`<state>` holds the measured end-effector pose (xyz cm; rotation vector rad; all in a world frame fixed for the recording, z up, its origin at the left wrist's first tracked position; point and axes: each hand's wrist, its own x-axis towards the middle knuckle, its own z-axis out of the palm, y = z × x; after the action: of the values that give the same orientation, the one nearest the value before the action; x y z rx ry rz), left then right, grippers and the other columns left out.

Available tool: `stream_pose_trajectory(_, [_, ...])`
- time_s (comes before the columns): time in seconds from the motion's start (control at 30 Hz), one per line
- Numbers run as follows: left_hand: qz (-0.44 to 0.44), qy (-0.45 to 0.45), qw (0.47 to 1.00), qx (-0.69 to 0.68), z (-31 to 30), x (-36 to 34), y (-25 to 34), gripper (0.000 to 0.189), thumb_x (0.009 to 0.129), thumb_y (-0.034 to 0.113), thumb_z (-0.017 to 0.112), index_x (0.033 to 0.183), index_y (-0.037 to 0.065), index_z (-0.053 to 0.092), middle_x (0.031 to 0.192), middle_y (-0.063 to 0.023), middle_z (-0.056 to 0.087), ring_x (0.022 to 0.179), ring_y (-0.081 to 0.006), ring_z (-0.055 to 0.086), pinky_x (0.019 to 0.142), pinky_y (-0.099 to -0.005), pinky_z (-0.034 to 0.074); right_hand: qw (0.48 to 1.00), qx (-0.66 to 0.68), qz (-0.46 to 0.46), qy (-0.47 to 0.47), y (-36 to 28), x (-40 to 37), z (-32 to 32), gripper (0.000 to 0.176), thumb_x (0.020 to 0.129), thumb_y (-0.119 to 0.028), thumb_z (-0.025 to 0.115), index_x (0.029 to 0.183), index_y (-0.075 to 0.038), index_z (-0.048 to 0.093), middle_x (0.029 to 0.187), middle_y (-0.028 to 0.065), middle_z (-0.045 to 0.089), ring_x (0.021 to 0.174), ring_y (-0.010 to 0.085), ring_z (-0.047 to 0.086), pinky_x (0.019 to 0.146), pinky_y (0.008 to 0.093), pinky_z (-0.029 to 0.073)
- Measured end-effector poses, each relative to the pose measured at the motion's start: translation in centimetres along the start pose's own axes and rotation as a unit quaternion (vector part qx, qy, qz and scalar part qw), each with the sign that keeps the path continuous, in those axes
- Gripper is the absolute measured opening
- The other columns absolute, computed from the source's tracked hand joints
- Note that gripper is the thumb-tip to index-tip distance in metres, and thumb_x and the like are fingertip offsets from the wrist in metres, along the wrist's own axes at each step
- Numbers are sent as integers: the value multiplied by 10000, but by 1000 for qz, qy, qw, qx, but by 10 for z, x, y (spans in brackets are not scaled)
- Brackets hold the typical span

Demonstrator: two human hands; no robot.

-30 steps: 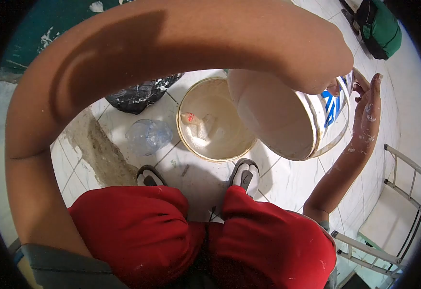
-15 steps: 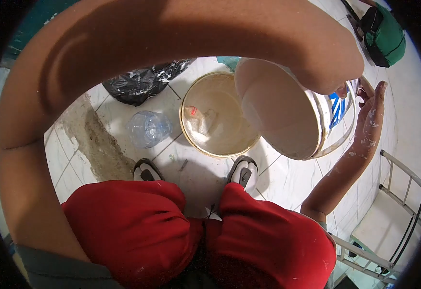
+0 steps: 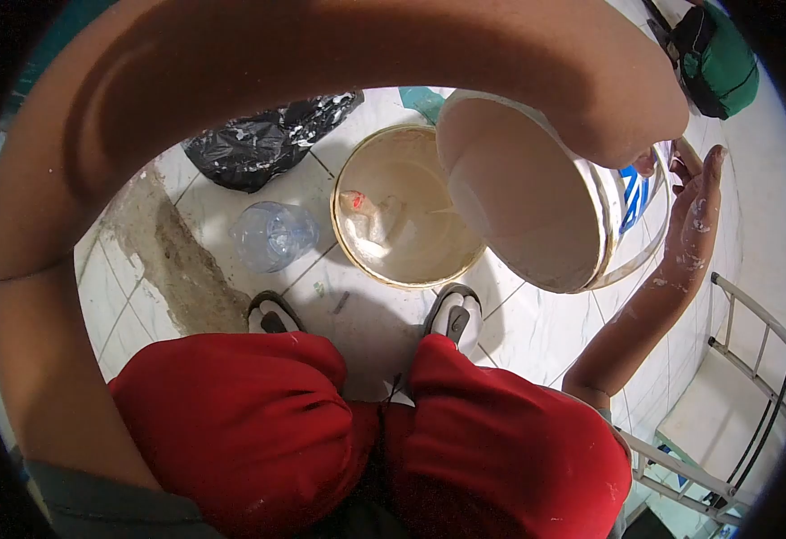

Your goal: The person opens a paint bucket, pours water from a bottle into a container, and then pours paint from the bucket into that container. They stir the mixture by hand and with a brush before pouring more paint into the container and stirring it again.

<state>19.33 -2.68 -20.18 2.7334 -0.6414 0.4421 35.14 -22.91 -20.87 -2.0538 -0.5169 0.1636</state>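
Observation:
A white bucket [image 3: 519, 198] with blue print on its side is tilted, its mouth facing left over a second bucket. My left hand [image 3: 622, 144] reaches across from the left and grips its upper side, most fingers hidden. Against the bucket's base end, my right hand [image 3: 694, 211] is smeared with white, thumb stretched up and fingers curled toward the bucket. Below the tilted lip, the lower bucket [image 3: 348, 238] stands upright on the floor, holding pale liquid and a whitish lump with a red mark. A thin pale streak shows at the tilted lip.
A clear plastic bottle piece [image 3: 274, 237] and a black plastic bag [image 3: 249, 148] lie left of the standing bucket. A metal ladder [image 3: 752, 337] is at the right, with a green and black bag [image 3: 716, 63] above. Sandalled feet [image 3: 454, 319] stand close to the bucket.
The tilted bucket has tipped slightly further over the standing one, and a thin pale streak now shows at its lip. Both hands stay on it. The whole view has shifted slightly.

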Motion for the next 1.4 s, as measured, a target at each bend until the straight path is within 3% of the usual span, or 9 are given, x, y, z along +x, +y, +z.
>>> stream_pose_trajectory(0.13, [-11, 7, 1000, -4, 1, 2, 1, 223, 811, 191, 573, 878, -12, 636, 769, -153, 638, 653, -239, 608, 609, -351, 467, 1000, -7, -12, 6, -2, -3, 2, 870, 754, -722, 323, 1177, 6, 542, 1219, 313, 448, 1296, 426, 166, 1032, 546, -28])
stream_pose_trajectory(0.2, [-17, 11, 1000, -5, 2, 3, 3, 227, 814, 196, 573, 880, -13, 634, 769, -152, 638, 649, -235, 607, 608, -350, 466, 1000, 2, -26, 5, -1, -4, 1, 883, 759, -712, 398, 1169, 60, 529, 1198, 239, 497, 1097, 272, 387, 974, 437, 182])
stream_pose_trajectory(0.5, [-44, 29, 999, -13, -4, 8, 9, 248, 827, 218, 571, 888, -16, 628, 766, -145, 638, 629, -218, 603, 604, -346, 461, 998, 31, -42, -45, -2, -2, 0, 915, 758, -724, 372, 1186, 74, 501, 1224, 255, 479, 1196, 307, 362, 1017, 457, 140])
stream_pose_trajectory(0.9, [-82, 47, 995, -20, -22, 11, 26, 277, 845, 247, 569, 899, -20, 619, 761, -136, 638, 604, -194, 597, 597, -341, 453, 999, 17, -35, -4, -3, -7, 5, 912, 760, -716, 380, 1187, 82, 496, 1241, 264, 463, 1185, 308, 378, 1028, 451, 128])
stream_pose_trajectory(0.97, [-85, 48, 995, -20, 5, 22, 14, 279, 846, 249, 569, 900, -20, 619, 761, -136, 638, 602, -192, 596, 597, -341, 453, 999, 20, -38, -1, -3, -10, 7, 904, 768, -708, 377, 1190, 83, 493, 1234, 265, 467, 1188, 308, 378, 1031, 449, 126])
stream_pose_trajectory(1.03, [-125, 83, 953, -263, 24, 25, 9, 293, 831, 248, 584, 921, -31, 595, 798, -172, 633, 588, -253, 610, 595, -378, 462, 999, 22, -40, 1, -4, -10, 7, 896, 776, -701, 374, 1193, 83, 489, 1227, 267, 471, 1191, 307, 378, 1034, 448, 125])
stream_pose_trajectory(1.17, [-173, 80, 943, -273, 18, 27, 15, 261, 819, 236, 593, 912, -8, 582, 758, -166, 607, 670, -274, 609, 641, -395, 460, 999, 20, -38, -32, -4, -9, 4, 879, 788, -690, 366, 1198, 79, 486, 1230, 269, 469, 1209, 302, 370, 1041, 443, 124])
stream_pose_trajectory(1.33, [-136, -212, 967, -36, -62, 21, 26, 187, 790, 157, 589, 861, -4, 653, 793, -177, 641, 742, -291, 631, 624, -372, 487, 1000, 6, -17, -15, 0, -6, 4, 870, 795, -684, 361, 1197, 77, 488, 1232, 261, 472, 1212, 299, 369, 1040, 443, 129])
stream_pose_trajectory(1.4, [-158, -203, 965, -42, -66, 23, 35, 188, 795, 159, 587, 860, -5, 652, 798, -179, 641, 747, -293, 631, 627, -376, 487, 1000, 0, -9, -8, 2, -5, 3, 866, 798, -681, 359, 1196, 77, 489, 1233, 257, 473, 1214, 298, 368, 1040, 443, 131])
